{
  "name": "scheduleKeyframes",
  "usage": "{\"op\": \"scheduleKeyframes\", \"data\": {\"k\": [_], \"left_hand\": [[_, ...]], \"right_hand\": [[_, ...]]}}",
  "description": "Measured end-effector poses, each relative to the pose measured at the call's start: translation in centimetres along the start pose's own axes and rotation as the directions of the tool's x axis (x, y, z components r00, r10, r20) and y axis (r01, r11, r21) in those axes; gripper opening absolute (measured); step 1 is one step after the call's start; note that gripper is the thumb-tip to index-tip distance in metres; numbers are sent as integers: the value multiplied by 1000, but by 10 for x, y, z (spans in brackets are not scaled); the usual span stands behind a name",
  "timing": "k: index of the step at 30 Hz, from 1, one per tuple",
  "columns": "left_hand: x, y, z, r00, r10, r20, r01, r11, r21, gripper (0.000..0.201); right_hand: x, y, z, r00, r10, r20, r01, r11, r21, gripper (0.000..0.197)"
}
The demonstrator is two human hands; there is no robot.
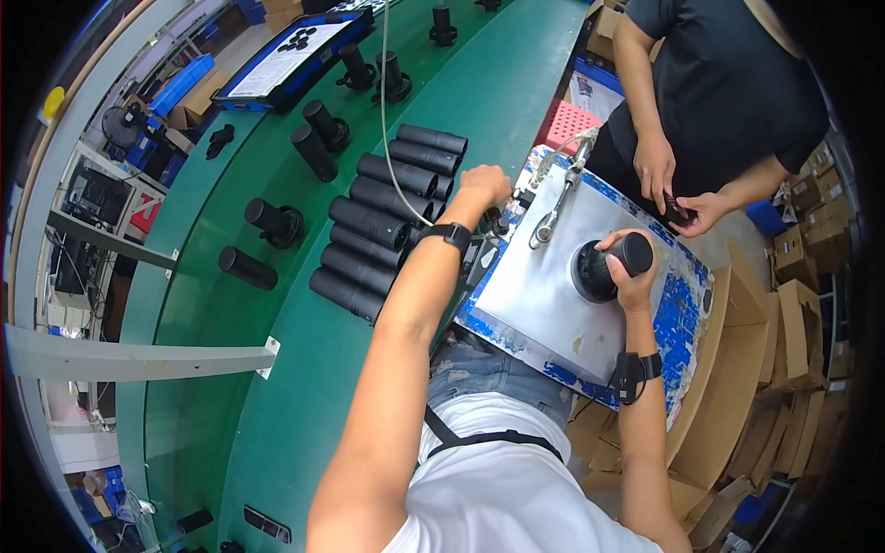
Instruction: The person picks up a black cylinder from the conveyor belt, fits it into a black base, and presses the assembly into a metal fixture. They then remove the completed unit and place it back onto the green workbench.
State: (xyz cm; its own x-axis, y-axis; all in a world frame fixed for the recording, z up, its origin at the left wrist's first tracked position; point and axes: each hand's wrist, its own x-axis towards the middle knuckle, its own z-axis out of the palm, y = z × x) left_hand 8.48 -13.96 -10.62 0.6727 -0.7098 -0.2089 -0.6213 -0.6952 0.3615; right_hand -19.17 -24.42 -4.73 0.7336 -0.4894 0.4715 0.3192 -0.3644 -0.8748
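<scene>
My right hand [637, 288] is wrapped round a black cylinder with a wide round base [634, 252], which stands tilted on a silver metal plate [525, 293]. The plate lies on a worn blue-and-white board [680, 343]. Above the board's far left corner, my left hand [486, 183] is closed, its fingers curled down; whatever they may hold is hidden. Close beside it are a small black fitting [523, 196] and a metal air cylinder with a hook-shaped end [562, 195]. Black tubes [369, 221] lie stacked on the green bench to the left of that hand.
More black cylinders with flanged bases [269, 221] stand along the green bench [304, 387]. A blue-rimmed tray [277, 69] holds small black parts. A thin hose [383, 120] hangs over the tubes. Across the board, a co-worker's hands [678, 198] hold a small dark part. Cardboard boxes [728, 369] stand at right.
</scene>
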Motion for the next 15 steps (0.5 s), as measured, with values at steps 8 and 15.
{"op": "scheduleKeyframes", "data": {"k": [8, 15], "left_hand": [[-16, -6, 19, 996, -63, -62, 43, 960, -276, 53], [-122, 2, -56, 630, -24, -776, -547, 696, -465, 29]], "right_hand": [[-2, -5, 0, 1000, 1, -9, -1, 1000, -15, 31], [46, -145, -6, 900, -350, -259, 420, 855, 306, 65]]}}
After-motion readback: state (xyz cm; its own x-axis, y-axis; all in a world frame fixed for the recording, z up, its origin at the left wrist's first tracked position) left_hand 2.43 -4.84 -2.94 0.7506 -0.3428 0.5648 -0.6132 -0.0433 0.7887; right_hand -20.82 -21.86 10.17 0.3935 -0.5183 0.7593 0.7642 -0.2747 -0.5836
